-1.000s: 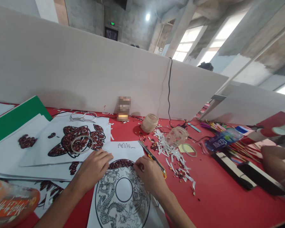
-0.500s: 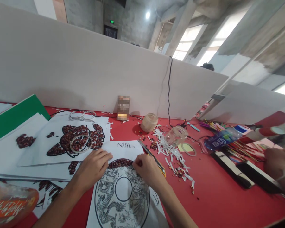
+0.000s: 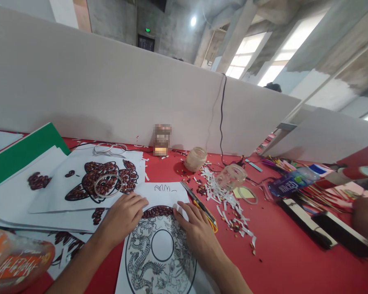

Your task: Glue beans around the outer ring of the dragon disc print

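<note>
A white sheet printed with a round dragon pattern (image 3: 159,257) lies on the red table in front of me. A curved row of dark red beans (image 3: 158,211) covers the top of its ring. My left hand (image 3: 122,218) rests on the sheet's upper left, fingers loosely bent and pressed down beside the beans. My right hand (image 3: 196,230) lies at the upper right of the ring, fingers stretched toward the beans' right end, nothing visible in them. A yellow utility knife (image 3: 202,206) lies just right of that hand.
Finished bean pictures (image 3: 104,181) with a tape ring (image 3: 108,185) lie at left over a green board (image 3: 24,151). Paper scraps (image 3: 223,200), two jars (image 3: 196,158), a water bottle (image 3: 291,181) and another person's hand (image 3: 366,218) are at right. An orange packet (image 3: 15,257) sits lower left.
My right hand's fingers have uncurled from a pinch at the beans' right end to lie stretched out. The left hand stays put. The view shifted slightly.
</note>
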`<state>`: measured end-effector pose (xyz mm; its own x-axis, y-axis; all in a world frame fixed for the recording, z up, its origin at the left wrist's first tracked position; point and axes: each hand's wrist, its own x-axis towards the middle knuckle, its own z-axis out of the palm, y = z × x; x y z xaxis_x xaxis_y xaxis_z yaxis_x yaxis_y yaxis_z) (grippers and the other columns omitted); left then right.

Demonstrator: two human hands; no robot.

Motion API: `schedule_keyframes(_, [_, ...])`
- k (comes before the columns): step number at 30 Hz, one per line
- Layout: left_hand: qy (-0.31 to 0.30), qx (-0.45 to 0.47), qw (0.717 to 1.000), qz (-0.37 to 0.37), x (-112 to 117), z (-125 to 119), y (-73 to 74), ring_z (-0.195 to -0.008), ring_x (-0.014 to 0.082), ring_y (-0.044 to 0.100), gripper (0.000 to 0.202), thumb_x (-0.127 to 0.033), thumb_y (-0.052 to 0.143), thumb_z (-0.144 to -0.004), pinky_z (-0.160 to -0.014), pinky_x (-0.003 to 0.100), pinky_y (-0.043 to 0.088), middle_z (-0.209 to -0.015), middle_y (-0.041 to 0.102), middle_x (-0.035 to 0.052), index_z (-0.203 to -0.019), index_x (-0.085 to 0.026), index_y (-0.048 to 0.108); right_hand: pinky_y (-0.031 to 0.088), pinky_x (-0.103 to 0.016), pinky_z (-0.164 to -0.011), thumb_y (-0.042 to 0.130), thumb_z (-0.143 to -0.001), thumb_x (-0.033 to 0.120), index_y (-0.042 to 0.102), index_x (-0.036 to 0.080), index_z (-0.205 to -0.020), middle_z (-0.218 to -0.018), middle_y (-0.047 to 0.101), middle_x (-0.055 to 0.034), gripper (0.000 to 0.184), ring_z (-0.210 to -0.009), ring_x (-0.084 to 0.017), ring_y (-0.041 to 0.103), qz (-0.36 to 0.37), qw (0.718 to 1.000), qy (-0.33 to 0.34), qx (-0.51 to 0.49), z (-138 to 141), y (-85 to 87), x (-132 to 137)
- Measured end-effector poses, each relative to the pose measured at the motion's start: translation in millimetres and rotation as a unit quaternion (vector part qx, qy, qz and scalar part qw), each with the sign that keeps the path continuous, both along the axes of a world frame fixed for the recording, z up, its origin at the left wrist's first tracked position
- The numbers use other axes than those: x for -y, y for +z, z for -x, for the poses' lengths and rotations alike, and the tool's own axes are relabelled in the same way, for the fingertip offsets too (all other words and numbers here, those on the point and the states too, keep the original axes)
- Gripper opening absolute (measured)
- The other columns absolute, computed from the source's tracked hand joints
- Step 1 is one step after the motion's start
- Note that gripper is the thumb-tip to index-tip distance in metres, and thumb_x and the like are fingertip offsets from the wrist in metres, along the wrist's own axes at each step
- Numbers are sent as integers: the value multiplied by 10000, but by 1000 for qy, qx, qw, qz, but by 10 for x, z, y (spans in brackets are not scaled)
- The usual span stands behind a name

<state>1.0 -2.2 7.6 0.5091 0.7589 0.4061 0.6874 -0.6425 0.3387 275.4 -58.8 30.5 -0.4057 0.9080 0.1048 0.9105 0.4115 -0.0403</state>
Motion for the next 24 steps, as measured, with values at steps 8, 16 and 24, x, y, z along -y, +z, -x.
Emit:
schedule_keyframes(8, [0,-9,1000,4,1,1,-5,-1073,234,614,313,-122,434,-972,-965,423,488,-1144,728,53,-1134,-198,690,392,-517,-1109,481,-830,-3,582,230,-1397,-1495,529,-81,621,-1378,-304,443,38,999,2,20,65,91,-34])
schedule_keyframes(16, [-4,-3,1000,-9,0,0,-5,-1058,229,612,308,-121,435,-975,-982,420,485,-1127,728,53,-1133,-206,684,378,-439,-1178,464,-1027,266,346,155,-1564,-1583,402,-119,561,-1447,-238,401,44,993,99,-47,257,228,-32])
schedule_keyframes(24, [-10,-3,1000,-1,-5,7,-6,-1065,232,614,303,-115,446,-966,-1005,428,472,-1137,725,50,-1143,-219,668,309,-416,-1236,467,-1040,377,229,164,-1605,-1631,265,-104,649,-1514,-229,265,91,986,120,-77,248,136,20])
